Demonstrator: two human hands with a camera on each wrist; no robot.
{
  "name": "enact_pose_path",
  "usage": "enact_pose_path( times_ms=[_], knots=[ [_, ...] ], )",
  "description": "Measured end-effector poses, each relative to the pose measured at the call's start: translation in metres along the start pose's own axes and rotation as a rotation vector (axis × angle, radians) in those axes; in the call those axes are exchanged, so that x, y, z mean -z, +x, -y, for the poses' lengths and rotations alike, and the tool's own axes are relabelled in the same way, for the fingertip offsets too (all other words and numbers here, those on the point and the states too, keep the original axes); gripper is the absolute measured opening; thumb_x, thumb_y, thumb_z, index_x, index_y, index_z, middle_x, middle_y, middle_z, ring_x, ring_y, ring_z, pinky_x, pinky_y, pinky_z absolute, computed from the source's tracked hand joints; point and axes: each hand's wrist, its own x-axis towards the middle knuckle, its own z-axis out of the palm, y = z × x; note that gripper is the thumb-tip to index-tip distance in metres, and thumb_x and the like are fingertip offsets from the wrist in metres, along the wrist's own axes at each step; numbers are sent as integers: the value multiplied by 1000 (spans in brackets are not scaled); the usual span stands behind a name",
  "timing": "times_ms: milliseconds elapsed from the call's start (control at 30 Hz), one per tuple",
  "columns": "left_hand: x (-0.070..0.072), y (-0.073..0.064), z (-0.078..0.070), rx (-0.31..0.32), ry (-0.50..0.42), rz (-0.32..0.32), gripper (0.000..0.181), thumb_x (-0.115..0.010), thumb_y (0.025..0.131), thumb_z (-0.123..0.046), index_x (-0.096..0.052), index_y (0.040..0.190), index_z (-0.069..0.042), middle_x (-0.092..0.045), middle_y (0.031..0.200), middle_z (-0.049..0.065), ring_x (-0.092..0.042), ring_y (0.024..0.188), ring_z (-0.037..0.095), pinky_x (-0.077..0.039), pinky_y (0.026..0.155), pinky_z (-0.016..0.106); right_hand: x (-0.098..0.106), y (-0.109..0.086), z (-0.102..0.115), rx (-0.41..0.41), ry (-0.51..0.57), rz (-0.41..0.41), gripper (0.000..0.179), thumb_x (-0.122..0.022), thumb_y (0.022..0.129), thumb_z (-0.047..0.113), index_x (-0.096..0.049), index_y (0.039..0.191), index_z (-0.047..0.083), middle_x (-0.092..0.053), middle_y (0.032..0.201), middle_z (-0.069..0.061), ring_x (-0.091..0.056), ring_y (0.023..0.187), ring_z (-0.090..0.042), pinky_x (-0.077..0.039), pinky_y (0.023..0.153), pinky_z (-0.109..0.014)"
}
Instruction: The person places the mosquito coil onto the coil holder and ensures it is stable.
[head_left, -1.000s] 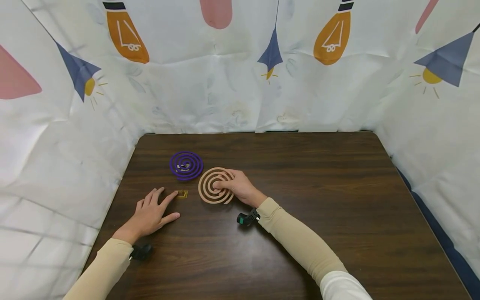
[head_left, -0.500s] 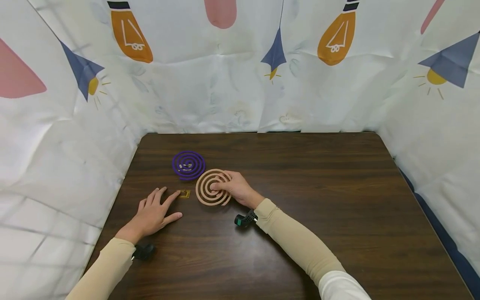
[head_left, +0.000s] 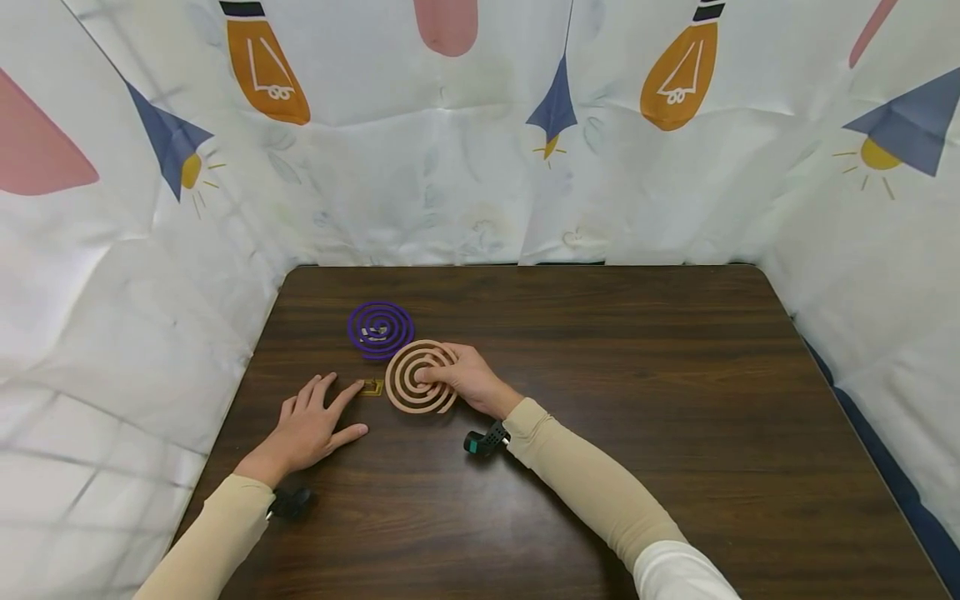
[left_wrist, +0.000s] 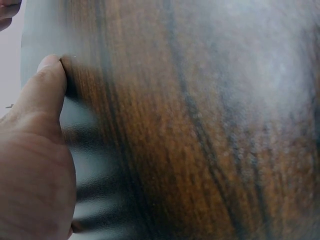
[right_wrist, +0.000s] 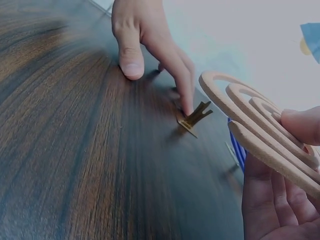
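Just right of the brass stand (right_wrist: 198,115), the right hand (head_left: 476,381) is pinching the tan coil (right_wrist: 272,156) mid-spiral, while the left hand (head_left: 300,429), fingers outstretched, is touching the stand, seemingly steadying it.

I'm reading three feeds remotely. Head view is looking forward and down over counter (head_left: 637,358), standing well back, taking in left hand (head_left: 302,429), right hand (head_left: 474,380), left wrist camera (head_left: 291,503), right wrist camera (head_left: 480,442). Left wrist view is facing counter from near, catching left hand at left edge. Right wrist view is sitting tilted, facing across counter toward left hand, beige coil (right_wrist: 274,160) close in front. Head and right wrist views are sharing both hands, coil, brass piece (right_wrist: 196,115).
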Motion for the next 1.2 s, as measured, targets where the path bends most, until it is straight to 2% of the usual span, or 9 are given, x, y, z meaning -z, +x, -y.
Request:
enact_pose_path(
  times_ms=[233, 500, 900, 1200],
  knots=[
    [0, 1, 0, 4, 0, 10, 74, -58, 100, -59, -36, 161, -21, -31, 161, 33, -27, 149, 58, -31, 106, 79, -4, 3, -2, -4, 1, 11, 33, -82, 87, 9, -70, 117, 6, -74, 94, 1, -72, 77, -9, -61, 73, -25],
    [-1, 3, 0, 13, 2, 22, 75, -57, 100, -60, -36, 161, -22, -30, 162, 33, -26, 150, 57, -30, 107, 78, -7, 5, -4, -9, -31, 9, 34, -82, 87, 12, -70, 119, 9, -73, 101, 3, -70, 81, -8, -60, 74, -24],
    [-1, 2, -1, 30, -4, 36, 75, -57, 100, -60, -36, 161, -20, -29, 162, 33, -24, 151, 57, -30, 108, 78, -16, 11, -8, -19, 31, 19, 25, -81, 88, 8, -69, 110, 8, -73, 91, 1, -71, 76, -8, -59, 71, -23],
    [-3, 2, 2, 23, 6, 24, 75, -57, 100, -60, -36, 161, -22, -30, 162, 32, -25, 151, 57, -30, 108, 78, -22, 14, -9, -17, 6, 9, 25, -81, 88, 11, -70, 110, 8, -73, 88, 2, -71, 74, -9, -60, 69, -24]
  ],
)
